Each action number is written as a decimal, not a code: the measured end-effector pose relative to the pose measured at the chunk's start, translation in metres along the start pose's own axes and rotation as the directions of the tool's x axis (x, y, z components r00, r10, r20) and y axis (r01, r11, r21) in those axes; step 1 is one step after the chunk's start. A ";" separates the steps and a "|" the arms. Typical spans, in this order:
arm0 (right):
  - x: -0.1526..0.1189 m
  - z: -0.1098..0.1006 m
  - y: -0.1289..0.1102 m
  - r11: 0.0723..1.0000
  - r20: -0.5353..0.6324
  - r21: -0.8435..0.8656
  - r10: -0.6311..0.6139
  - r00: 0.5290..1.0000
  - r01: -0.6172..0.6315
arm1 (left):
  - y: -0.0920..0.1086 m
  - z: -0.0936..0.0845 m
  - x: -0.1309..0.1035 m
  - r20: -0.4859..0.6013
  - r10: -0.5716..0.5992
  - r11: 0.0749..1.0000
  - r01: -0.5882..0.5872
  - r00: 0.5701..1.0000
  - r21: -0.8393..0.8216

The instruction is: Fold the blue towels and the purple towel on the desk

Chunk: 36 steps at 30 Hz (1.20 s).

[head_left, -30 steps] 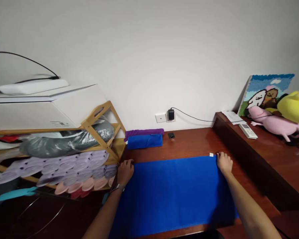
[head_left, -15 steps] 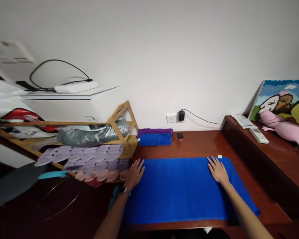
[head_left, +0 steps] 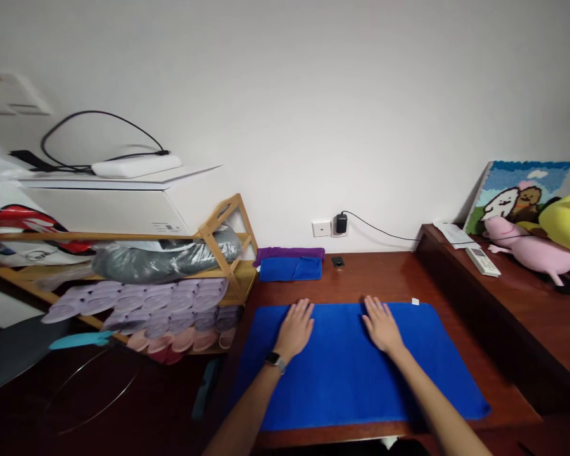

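A blue towel [head_left: 342,367] lies spread flat on the reddish-brown desk [head_left: 384,272], a small white tag at its far right edge. My left hand [head_left: 296,328] rests palm down on the towel's far left part, fingers extended; a watch [head_left: 275,361] is on that wrist. Also palm down, my right hand [head_left: 382,324] lies on the far side of the towel, right of its middle, fingers stretched out. Neither hand holds anything. Behind the towel sit a folded blue towel [head_left: 291,269] and a folded purple towel [head_left: 289,253] against the wall.
To the left stands a wooden rack [head_left: 223,221] with several slippers [head_left: 171,301] and a white box [head_left: 109,206] on top. A raised ledge on the right holds a remote control [head_left: 482,261], a pink plush toy [head_left: 527,244] and a dog picture [head_left: 517,190]. A plugged-in black adapter [head_left: 341,223] trails a cable.
Both hands have slid inward over the towel, the left one to the right from the left edge, the right one to the left. The towel stays flat. The view has shifted slightly.
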State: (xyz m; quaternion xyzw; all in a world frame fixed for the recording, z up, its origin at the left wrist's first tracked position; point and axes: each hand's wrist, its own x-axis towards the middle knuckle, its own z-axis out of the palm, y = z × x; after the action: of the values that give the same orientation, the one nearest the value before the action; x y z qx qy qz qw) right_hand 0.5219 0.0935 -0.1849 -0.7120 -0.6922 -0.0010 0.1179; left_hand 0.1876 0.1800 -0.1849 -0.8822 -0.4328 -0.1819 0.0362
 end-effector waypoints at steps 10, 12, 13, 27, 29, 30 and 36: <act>0.020 0.027 -0.041 0.995 0.119 0.095 -0.047 0.992 0.036 | 0.083 0.058 0.035 0.089 -0.077 0.993 0.085 0.993 -0.079; 0.010 0.020 -0.004 0.996 0.115 0.075 0.032 0.993 -0.041 | 0.041 0.051 0.019 0.072 -0.157 0.987 0.159 0.985 -0.032; 0.004 0.017 0.019 0.994 0.118 0.055 0.087 0.989 -0.094 | 0.015 0.045 0.009 0.062 -0.205 0.979 0.206 0.977 -0.004; -0.044 -0.002 0.183 0.912 0.128 -0.108 0.407 0.904 -0.395 | -0.128 0.005 -0.060 0.048 -0.363 0.924 0.353 0.930 0.146; -0.043 -0.007 0.181 0.907 0.141 -0.111 0.419 0.897 -0.406 | -0.126 0.001 -0.058 0.046 -0.370 0.922 0.361 0.928 0.140; -0.042 -0.010 0.179 0.902 0.144 -0.114 0.429 0.892 -0.416 | -0.125 -0.002 -0.057 0.042 -0.376 0.920 0.367 0.926 0.138; -0.025 -0.016 0.080 0.975 -0.035 -0.061 0.212 0.977 -0.214 | -0.052 -0.005 -0.029 -0.059 -0.227 0.970 0.231 0.972 0.070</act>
State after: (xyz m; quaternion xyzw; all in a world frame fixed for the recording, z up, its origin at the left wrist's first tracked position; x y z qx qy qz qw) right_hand 0.6021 0.0649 -0.1866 -0.7854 -0.6098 -0.0208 0.1044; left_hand 0.1293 0.1899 -0.1950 -0.8195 -0.5372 -0.1903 0.0594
